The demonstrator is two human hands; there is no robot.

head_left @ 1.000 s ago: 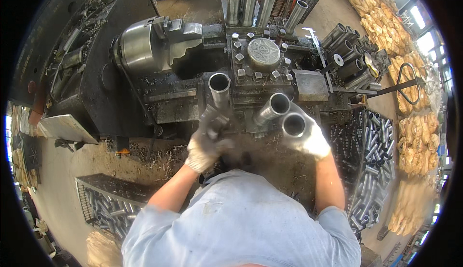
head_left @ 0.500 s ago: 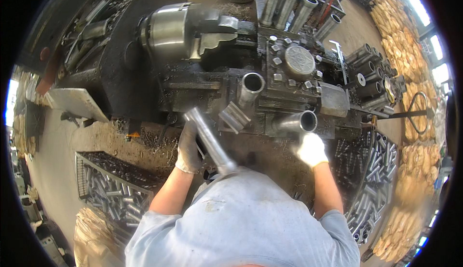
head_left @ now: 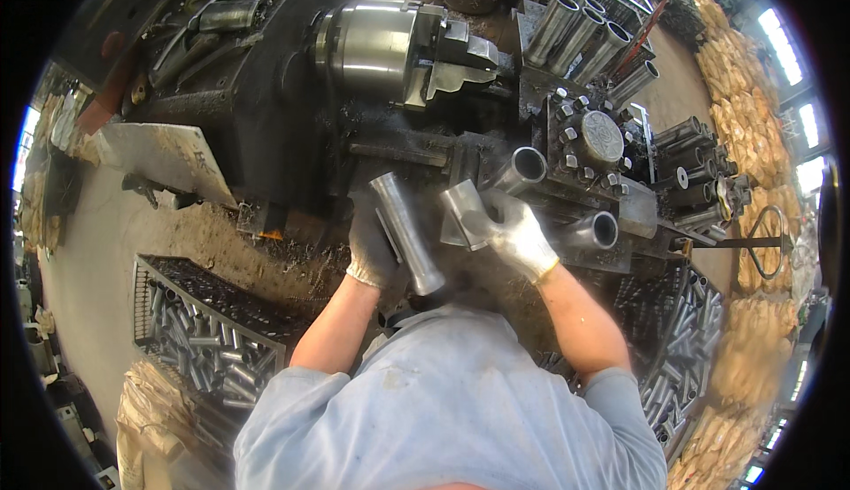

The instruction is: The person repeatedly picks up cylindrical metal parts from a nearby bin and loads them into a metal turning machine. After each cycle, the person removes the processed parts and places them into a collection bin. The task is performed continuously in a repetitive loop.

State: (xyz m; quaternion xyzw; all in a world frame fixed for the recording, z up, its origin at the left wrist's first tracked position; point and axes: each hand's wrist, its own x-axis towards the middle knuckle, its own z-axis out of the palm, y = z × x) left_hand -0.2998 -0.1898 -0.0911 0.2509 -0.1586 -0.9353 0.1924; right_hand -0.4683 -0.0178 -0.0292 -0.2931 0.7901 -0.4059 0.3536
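My left hand (head_left: 374, 244), in a grey-white work glove, is closed around a long shiny metal tube (head_left: 405, 233) with a flared lower end, tilted in front of my body. My right hand (head_left: 521, 235), gloved too, has its thumb and fingers on a short, curved metal sleeve (head_left: 460, 202) at the machine's near edge. Whether that sleeve is lifted off the surface I cannot tell. Just beyond the right hand, an open-ended tube (head_left: 522, 169) leans on the carriage. Another tube (head_left: 595, 231) lies to its right with its open end showing.
Ahead is a lathe with a jawed chuck (head_left: 376, 43) and a bolted tool post (head_left: 602, 136). Several tubes (head_left: 575, 34) stand at the back right, more (head_left: 695, 171) lie stacked beside them. Wire baskets of metal tubes (head_left: 208, 339) flank me. A metal plate (head_left: 168, 158) juts out at left.
My right hand has moved left from beside the right-hand tube and taken hold of the short sleeve. The tube in my left hand is now more upright. The whole view has shifted.
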